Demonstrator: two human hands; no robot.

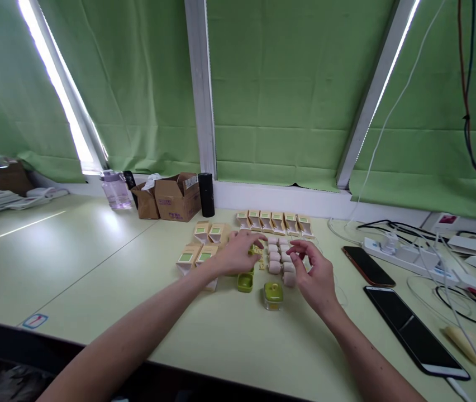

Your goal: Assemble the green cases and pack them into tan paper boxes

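My left hand point(241, 252) reaches over small green trays, its thumb and fingers apart; its palm side is partly hidden. One square green tray point(245, 283) shows just below it. Small yellow pieces point(261, 260) lie beside its fingertips. My right hand point(315, 276) hovers at the right of the rows of small pale pink and whitish pieces point(274, 257), thumb and index finger apart with nothing visible between them. Between the two hands, nearer the table's front, stands a small clear box with a green lid point(273, 295).
Small cartons with green labels stand left point(186, 258) and in a back row point(277, 222). Behind are cardboard boxes point(178, 198), a black cylinder point(206, 195) and a purple bottle point(116, 190). Two phones point(416, 329), a power strip point(405, 259) and cables lie right.
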